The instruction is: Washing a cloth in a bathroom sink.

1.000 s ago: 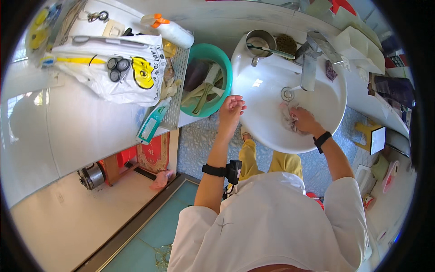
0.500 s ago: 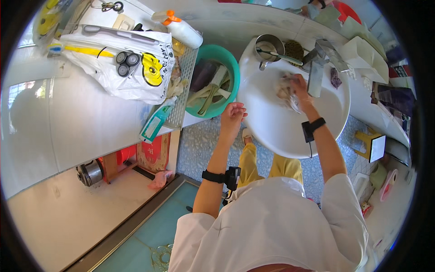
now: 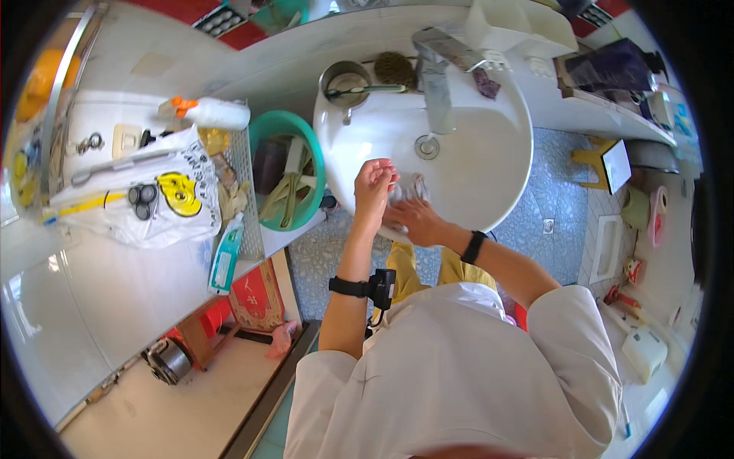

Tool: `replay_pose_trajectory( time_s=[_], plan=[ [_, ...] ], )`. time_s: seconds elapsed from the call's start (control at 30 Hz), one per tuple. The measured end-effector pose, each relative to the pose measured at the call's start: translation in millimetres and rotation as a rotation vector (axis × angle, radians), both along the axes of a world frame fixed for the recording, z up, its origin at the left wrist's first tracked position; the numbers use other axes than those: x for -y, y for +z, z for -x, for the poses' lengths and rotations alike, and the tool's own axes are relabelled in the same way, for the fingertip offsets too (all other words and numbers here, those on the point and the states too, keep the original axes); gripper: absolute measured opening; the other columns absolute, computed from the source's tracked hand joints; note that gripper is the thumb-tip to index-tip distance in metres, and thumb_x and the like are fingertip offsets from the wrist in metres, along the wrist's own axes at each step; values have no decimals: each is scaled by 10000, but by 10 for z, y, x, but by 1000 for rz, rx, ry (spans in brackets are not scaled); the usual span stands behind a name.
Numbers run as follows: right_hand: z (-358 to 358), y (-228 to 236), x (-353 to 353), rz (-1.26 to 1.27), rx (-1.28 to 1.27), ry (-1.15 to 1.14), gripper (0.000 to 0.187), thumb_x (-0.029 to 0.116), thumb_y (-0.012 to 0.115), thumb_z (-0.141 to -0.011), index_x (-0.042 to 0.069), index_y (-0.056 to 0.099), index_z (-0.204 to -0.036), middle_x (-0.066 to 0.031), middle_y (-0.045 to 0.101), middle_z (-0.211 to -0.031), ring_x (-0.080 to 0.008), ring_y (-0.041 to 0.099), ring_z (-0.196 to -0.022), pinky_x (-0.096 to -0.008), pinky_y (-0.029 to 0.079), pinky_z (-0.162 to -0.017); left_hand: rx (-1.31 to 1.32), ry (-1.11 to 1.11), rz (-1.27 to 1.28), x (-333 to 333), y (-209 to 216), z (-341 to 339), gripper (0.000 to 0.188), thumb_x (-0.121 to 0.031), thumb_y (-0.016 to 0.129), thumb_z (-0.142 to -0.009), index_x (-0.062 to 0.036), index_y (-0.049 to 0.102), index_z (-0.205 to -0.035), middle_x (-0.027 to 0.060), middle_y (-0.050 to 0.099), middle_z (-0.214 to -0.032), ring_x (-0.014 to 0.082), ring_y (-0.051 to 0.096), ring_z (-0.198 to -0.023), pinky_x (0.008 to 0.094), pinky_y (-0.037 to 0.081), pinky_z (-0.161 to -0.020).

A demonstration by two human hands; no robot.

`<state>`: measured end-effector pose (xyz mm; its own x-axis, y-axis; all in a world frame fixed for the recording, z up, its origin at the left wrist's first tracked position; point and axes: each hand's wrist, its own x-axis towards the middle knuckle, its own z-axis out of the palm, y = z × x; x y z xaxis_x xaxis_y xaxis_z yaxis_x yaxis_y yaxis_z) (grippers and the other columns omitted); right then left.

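Sink (image 3: pixel 482 168): only got the head view here; white oval bowl right in front of the person, metal drain (image 3: pixel 427 147) near the middle, faucet (image 3: pixel 440 99) at the back
Cloth (image 3: pixel 419 186): pale and crumpled, down on the near side of the bowl, part of it tucked under the right fingers
Right hand (image 3: pixel 419 222): palm down near the front rim, fingers mostly straight, a bit apart and pointing left; they're laid over the cloth more than wrapped round it. Can't tell what the underside is doing, it's hidden
Left hand (image 3: pixel 373 187): up by the left rim, fingers loosely half curled with gaps showing, nothing visible in the grip. Honestly can't tell if it touches the rim or hangs just above it
Wrists: black strap (image 3: pixel 474 247) on the right, another strap with a little black box (image 3: pixel 381 289) on the left forearm
Back ledge: metal cup (image 3: pixel 344 75) with a toothbrush (image 3: pixel 382 89) across it, round brown scrubber (image 3: pixel 394 69) just beside
Green basin (image 3: pixel 316 164): left of the sink, with a brush (image 3: pixel 290 203) and other stuff inside
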<state>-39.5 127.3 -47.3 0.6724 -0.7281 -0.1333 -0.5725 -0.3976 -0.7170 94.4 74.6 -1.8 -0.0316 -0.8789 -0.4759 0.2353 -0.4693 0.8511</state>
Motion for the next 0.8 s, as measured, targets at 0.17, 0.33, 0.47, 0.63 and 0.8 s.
replay_pose_trajectory(
  time_s=[0.17,0.33,0.47,0.63,0.8],
  plan=[
    [1270,134,-200,-4,-162,40,363,49,567,-611,235,598,-922,15,533,-943,-237,442,-982,-403,316,-851,13,-127,-67,326,-36,516,183,-131,506,-816,-52,502,-981,32,537,-916,121,529,-826,250,420,-689],
    [1919,272,390,190,-534,-100,266,50,589,-590,172,603,-826,-1,524,-960,-213,425,-988,-376,331,-827,-222,-79,-219,609,-331,826,160,-125,503,-818,-26,506,-943,60,550,-888,137,542,-807,253,441,-681],
    [1950,107,764,336,-397,-229,274,32,570,-612,132,575,-867,-44,516,-973,-247,443,-983,-380,357,-812,-364,-1,-302,782,-373,1008,174,-149,537,-808,-10,503,-907,67,555,-845,134,547,-745,246,465,-634],
    [1994,468,987,99,112,-595,360,14,482,-673,74,466,-1028,-147,503,-961,-358,458,-955,-405,395,-805,-328,-15,-245,844,-356,968,159,-181,547,-811,-44,516,-886,30,539,-790,105,525,-675,220,455,-584],
    [2314,182,1225,198,45,-832,341,21,469,-683,22,454,-1024,-180,505,-950,-371,470,-909,-423,405,-778,-280,-3,-260,897,-350,1091,169,-243,562,-811,-81,522,-842,-8,519,-714,74,486,-601,193,411,-524]
  ],
)
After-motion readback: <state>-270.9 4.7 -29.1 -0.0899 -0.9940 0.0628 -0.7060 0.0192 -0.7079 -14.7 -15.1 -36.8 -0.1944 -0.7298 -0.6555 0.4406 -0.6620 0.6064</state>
